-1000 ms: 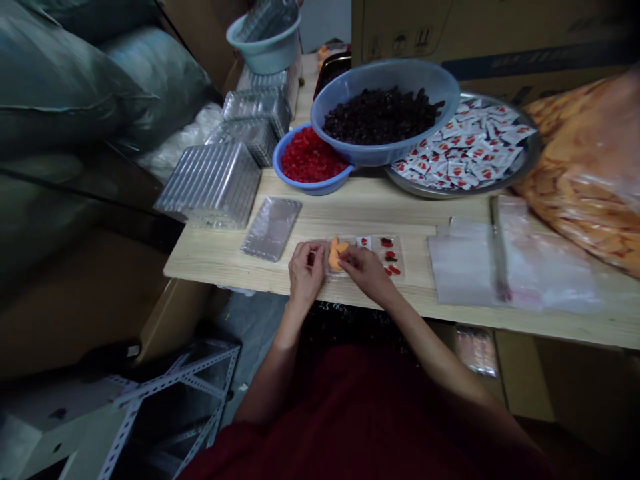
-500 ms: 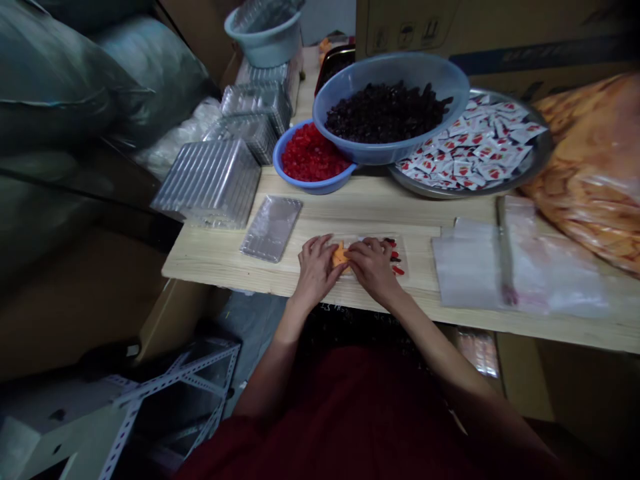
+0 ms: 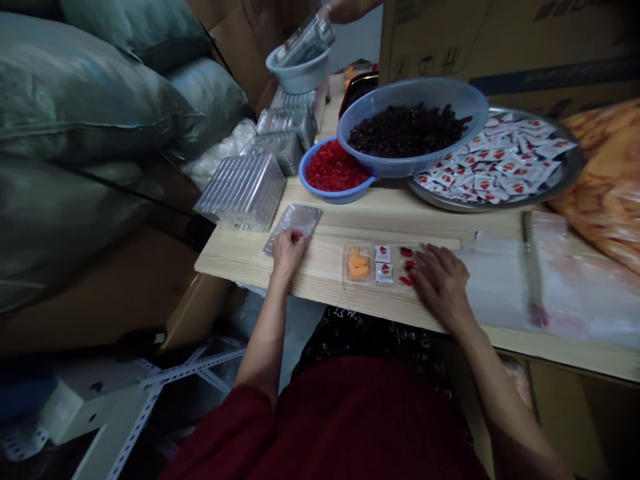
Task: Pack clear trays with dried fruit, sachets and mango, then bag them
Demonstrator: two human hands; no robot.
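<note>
My left hand has its fingers pinched at the near edge of a flat clear plastic lid lying on the table. In front of me rests a shallow clear plastic tray with its contents in compartments. Orange pieces fill its left end, and two small white sachets with red print sit in the middle. Red and dark pieces lie towards the right. Beside that right end is my right hand, slightly blurred, its fingers apart and holding nothing.
Stacked clear trays stand at the left. Behind are a bowl of red pieces, a large bowl of dark pieces and a metal pan of sachets. Plastic bags lie right. Another person's hand touches packs at the back.
Both hands have left the orange pieces. My left hand has moved left to the lid, my right hand right past the tray's end. Another person's hand has appeared at the back.
</note>
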